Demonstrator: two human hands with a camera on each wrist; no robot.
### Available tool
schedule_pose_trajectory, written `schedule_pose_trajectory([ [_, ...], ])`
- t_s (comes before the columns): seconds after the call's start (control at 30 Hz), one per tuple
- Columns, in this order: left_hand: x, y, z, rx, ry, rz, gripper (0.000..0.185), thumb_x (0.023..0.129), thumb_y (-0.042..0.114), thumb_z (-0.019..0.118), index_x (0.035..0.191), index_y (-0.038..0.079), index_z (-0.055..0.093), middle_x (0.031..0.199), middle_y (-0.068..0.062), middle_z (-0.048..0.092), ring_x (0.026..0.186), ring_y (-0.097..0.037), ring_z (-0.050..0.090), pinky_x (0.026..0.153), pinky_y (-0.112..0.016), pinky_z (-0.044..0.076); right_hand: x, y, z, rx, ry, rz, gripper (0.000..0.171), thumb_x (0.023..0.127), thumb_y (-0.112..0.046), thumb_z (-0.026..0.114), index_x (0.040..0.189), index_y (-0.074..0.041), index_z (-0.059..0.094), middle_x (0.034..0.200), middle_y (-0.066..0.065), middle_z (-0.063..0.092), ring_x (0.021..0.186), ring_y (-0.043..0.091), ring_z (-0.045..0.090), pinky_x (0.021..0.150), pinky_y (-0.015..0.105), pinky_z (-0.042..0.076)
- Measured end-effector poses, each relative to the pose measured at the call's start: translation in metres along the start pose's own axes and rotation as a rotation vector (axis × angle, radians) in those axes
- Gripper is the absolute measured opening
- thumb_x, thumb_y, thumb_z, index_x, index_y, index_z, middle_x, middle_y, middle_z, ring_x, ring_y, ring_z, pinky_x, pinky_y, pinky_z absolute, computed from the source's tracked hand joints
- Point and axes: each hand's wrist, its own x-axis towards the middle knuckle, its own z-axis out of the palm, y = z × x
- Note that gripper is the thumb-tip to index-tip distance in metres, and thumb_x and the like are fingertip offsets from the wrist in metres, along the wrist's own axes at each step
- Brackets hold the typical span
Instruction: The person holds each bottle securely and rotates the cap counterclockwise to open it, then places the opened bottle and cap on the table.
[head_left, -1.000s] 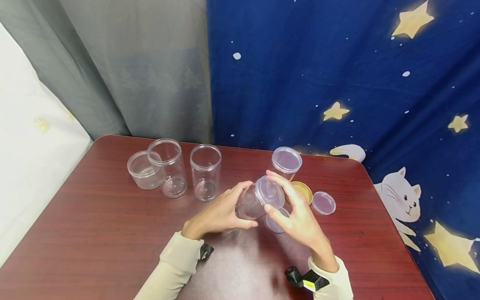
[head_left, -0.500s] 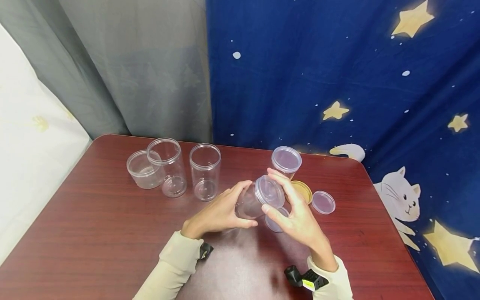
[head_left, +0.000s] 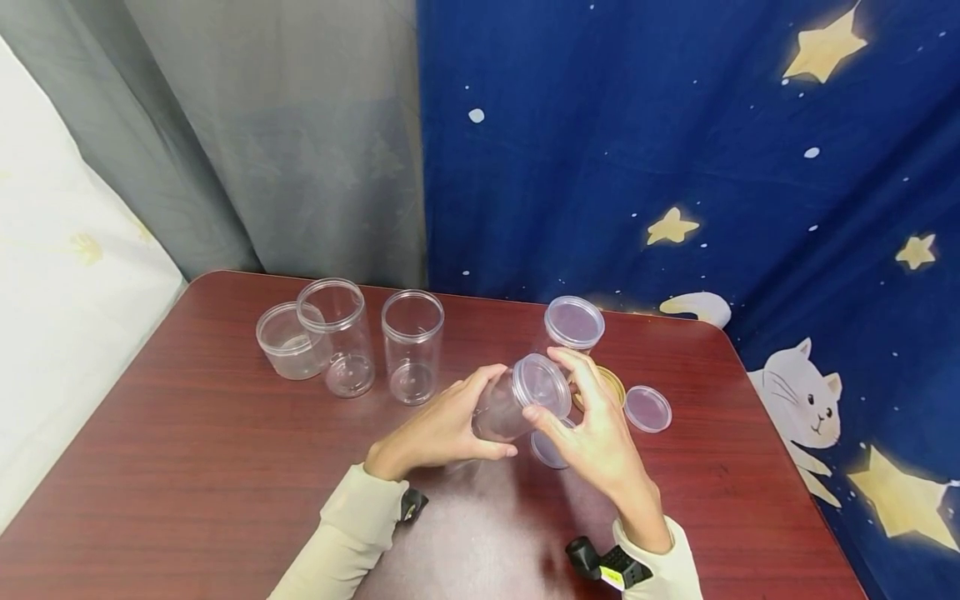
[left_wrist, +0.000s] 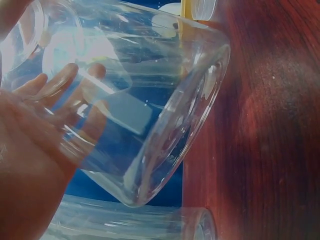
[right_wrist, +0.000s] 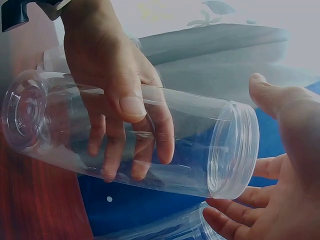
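We have open red table point(head_left: 187, 467) on the near left, and on the near right past the right hand point(head_left: 600, 446). At the far left three open clear jars point(head_left: 336, 333) stand close together and block that edge. Just right of the hands a lidded jar point(head_left: 573, 325), a gold lid point(head_left: 603, 385) and two loose clear lids point(head_left: 647, 408) crowd the surface. Between the jar row and the lidded jar a gap runs to the far edge. The curtain point(head_left: 637, 167) closes off the far side.
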Motion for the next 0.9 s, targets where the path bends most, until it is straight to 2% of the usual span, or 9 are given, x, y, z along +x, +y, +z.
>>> schedule_pose_trajectory([
  [0.3, -0.0015, 0.0001, 0.0017, 0.004, -0.009, -0.010, 0.092, 0.070, 0.050, 0.085, 0.145, 0.018, 0.041, 0.134, 0.002, 0.057, 0.113, -0.015, 0.058, 0.096, -0.039, 0.050, -0.0016, -0.0023, 0.0014, 0.014, -0.028, 0.068, 0.066, 0.079, -0.020, 0.084, 0.136, -0.012, 0.054, 0.127, 0.000, 0.062, 0.107, 0.014, 0.061, 0.086, 0.037, 0.057],
  [0.53, -0.0003, 0.0003, 0.0008, 0.005, -0.009, 0.012, 0.092, 0.071, 0.050, 0.085, 0.144, 0.017, 0.041, 0.134, 0.002, 0.056, 0.113, -0.015, 0.058, 0.097, -0.038, 0.049, -0.0012, -0.0010, 0.0004, 0.006, -0.042, 0.050, 0.064, 0.080, -0.021, 0.083, 0.137, -0.017, 0.054, 0.128, -0.001, 0.062, 0.110, 0.014, 0.061, 0.088, 0.040, 0.056],
  [0.77, 0.0001, -0.0008, 0.0000, -0.001, -0.013, -0.005, 0.094, 0.070, 0.051, 0.085, 0.145, 0.018, 0.040, 0.135, 0.002, 0.056, 0.112, -0.015, 0.058, 0.096, -0.038, 0.050, 0.0002, -0.0025, -0.0022, 0.024, -0.080, 0.047, 0.066, 0.083, -0.019, 0.080, 0.142, -0.016, 0.051, 0.139, -0.001, 0.057, 0.121, 0.015, 0.058, 0.099, 0.041, 0.050],
  [0.9, 0.0001, -0.0009, -0.0001, -0.008, -0.008, -0.003, 0.094, 0.071, 0.050, 0.086, 0.145, 0.017, 0.039, 0.135, 0.001, 0.056, 0.113, -0.016, 0.058, 0.097, -0.040, 0.049, 0.0009, -0.0019, -0.0027, 0.028, -0.080, 0.029, 0.067, 0.083, -0.018, 0.080, 0.142, -0.017, 0.050, 0.142, -0.001, 0.055, 0.126, 0.014, 0.055, 0.102, 0.038, 0.048],
])
